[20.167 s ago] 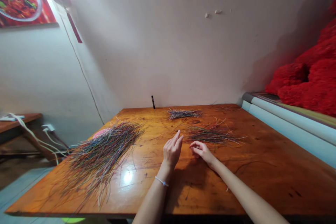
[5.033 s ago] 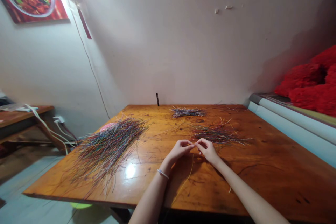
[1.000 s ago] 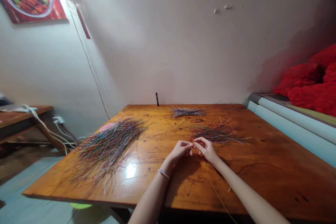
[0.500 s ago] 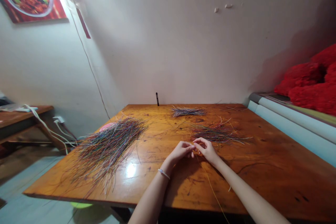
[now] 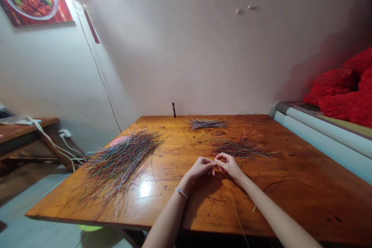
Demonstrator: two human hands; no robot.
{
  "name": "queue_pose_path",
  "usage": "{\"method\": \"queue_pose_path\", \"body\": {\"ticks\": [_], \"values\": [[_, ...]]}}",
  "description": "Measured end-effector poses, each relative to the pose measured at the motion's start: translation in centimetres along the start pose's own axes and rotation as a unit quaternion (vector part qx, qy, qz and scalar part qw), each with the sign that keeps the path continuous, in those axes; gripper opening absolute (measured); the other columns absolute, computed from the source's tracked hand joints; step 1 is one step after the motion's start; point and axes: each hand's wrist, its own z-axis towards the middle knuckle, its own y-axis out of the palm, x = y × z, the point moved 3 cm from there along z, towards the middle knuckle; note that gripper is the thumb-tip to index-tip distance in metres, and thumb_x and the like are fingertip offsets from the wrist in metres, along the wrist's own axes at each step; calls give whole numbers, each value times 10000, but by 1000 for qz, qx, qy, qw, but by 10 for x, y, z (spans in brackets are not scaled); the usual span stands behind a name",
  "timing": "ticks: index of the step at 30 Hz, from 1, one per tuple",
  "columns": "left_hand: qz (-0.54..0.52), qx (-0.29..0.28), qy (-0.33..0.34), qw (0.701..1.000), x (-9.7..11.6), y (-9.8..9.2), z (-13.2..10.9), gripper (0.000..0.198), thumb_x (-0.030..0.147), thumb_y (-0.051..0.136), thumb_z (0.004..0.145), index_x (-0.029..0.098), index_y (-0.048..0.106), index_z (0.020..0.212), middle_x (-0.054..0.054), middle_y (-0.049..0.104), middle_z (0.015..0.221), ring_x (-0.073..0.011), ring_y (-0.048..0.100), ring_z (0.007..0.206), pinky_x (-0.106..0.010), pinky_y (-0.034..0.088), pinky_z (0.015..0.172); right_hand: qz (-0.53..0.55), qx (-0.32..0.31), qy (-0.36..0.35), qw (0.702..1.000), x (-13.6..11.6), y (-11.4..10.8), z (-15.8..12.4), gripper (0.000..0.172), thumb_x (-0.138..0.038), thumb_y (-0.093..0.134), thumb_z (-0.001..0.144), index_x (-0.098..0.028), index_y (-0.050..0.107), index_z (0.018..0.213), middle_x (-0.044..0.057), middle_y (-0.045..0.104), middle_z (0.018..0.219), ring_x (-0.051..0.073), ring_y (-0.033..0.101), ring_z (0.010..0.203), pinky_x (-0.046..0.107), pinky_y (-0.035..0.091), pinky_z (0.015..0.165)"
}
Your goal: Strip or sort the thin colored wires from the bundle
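In the head view, my left hand (image 5: 202,167) and my right hand (image 5: 229,165) meet above the table, thumbs and fingers pinched together almost tip to tip. Between them is the end of a thin yellow wire (image 5: 234,204), which trails down past the table's front edge. The fingers hide its very tip. Just behind my right hand lies a loose bundle of dark, mixed-colour wires (image 5: 238,148). A smaller bundle of purplish-grey wires (image 5: 208,124) rests farther back.
A large spread of multicoloured wires (image 5: 124,161) covers the left of the wooden table (image 5: 290,209). Against the wall stands a black marker (image 5: 174,110). Pale rolls (image 5: 328,139) flank the right side, with a red fluffy heap (image 5: 345,89) above. Something pink (image 5: 117,140) shows behind the spread.
The yellow wire's hanging part has swung slightly left. Both hands keep nearly the same place and pinch.
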Motion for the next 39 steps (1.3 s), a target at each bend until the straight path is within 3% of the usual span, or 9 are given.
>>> {"method": "queue_pose_path", "body": {"ticks": [15,21,27,33,39], "values": [[9,-8,-1,1000,-1,1,-1,482,536,540,720,75,681,716,-9,582,505,-67,418,427,-193,292,456,36,-20,17,999,-3,-1,1,295,-426,667,615,-169,523,603,-36,524,502,86,442,444,216,342,448],[-11,-13,-7,1000,1,1,-2,461,518,560,712,78,691,758,-7,585,509,-69,421,436,-199,303,479,57,-31,28,997,-3,0,0,301,-437,654,640,-178,508,685,-45,519,531,80,436,429,199,332,416],[-76,-12,-21,997,6,-2,-5,397,473,584,712,88,679,735,-18,608,544,-65,421,445,-196,286,476,108,-73,-6,991,-10,-1,-5,243,-361,631,683,-179,572,833,-8,576,721,90,497,542,213,385,510],[-111,-46,-15,993,7,-1,-7,296,380,611,712,98,642,627,-19,610,545,-64,441,449,-190,284,467,48,-77,-7,996,-10,-2,-5,260,-404,648,662,-174,613,778,-5,583,650,131,534,591,252,424,579],[-121,-34,-20,992,4,-2,-6,288,374,614,711,97,633,634,-14,607,545,-60,435,445,-188,278,461,17,-68,-47,996,-13,-4,-4,226,-384,643,689,-166,642,749,-8,598,622,113,521,557,231,409,554]]}}
